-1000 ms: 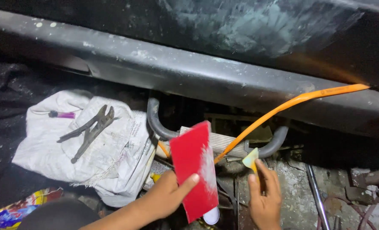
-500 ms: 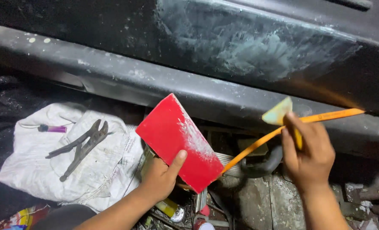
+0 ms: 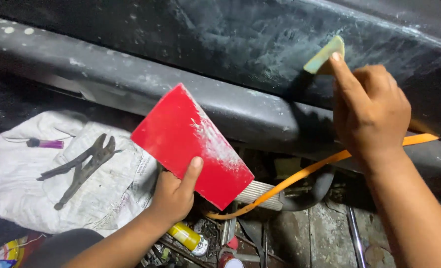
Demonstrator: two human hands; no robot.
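My left hand (image 3: pixel 173 196) grips a flat red plastic board (image 3: pixel 190 141) by its lower edge, thumb on its face; white paste is smeared along its right side. My right hand (image 3: pixel 372 109) holds a small pale yellow-green spreader (image 3: pixel 324 55) with the index finger along it, its edge against the dark, dusty car body panel (image 3: pixel 220 44), which shows whitish sanded patches. An orange strap (image 3: pixel 305 173) runs diagonally below the right wrist.
A white cloth (image 3: pixel 37 188) lies at left with old pliers (image 3: pixel 81 166) and a small purple-handled tool (image 3: pixel 44 144) on it. A yellow can (image 3: pixel 188 237) and assorted clutter sit below the left hand, with hoses and metal parts underneath.
My right hand rose from near the orange strap to the panel with the spreader. My left hand lifted and tilted the red board upward.
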